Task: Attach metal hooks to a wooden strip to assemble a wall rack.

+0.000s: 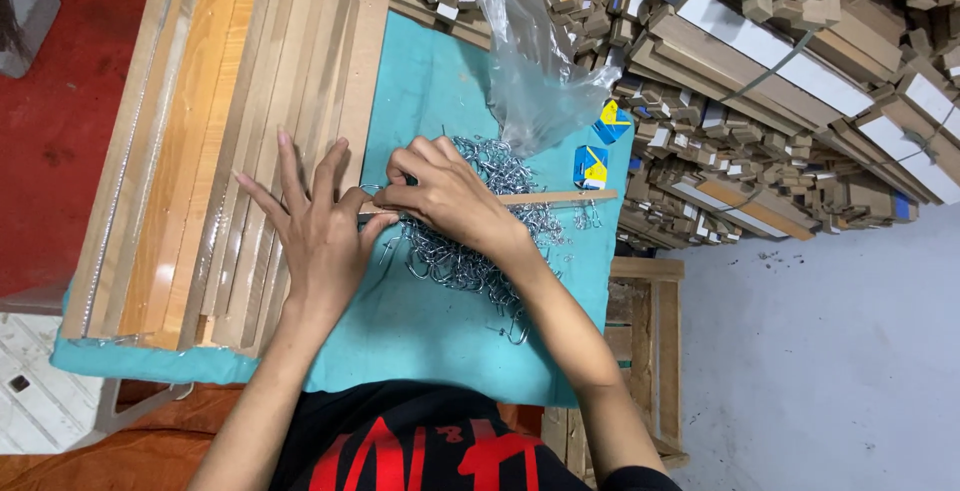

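My left hand lies flat with fingers spread on the edge of a stack of long wooden slats, its thumb touching the end of a thin wooden stick. My right hand pinches that stick's left end, where a small metal hook sits. The stick lies across a pile of silver metal hooks on a teal cloth over the table.
A crumpled clear plastic bag lies behind the hooks. Two small blue-and-yellow boxes sit at the cloth's right edge. Heaps of wooden offcuts and boards fill the right. A wooden frame stands by the grey floor.
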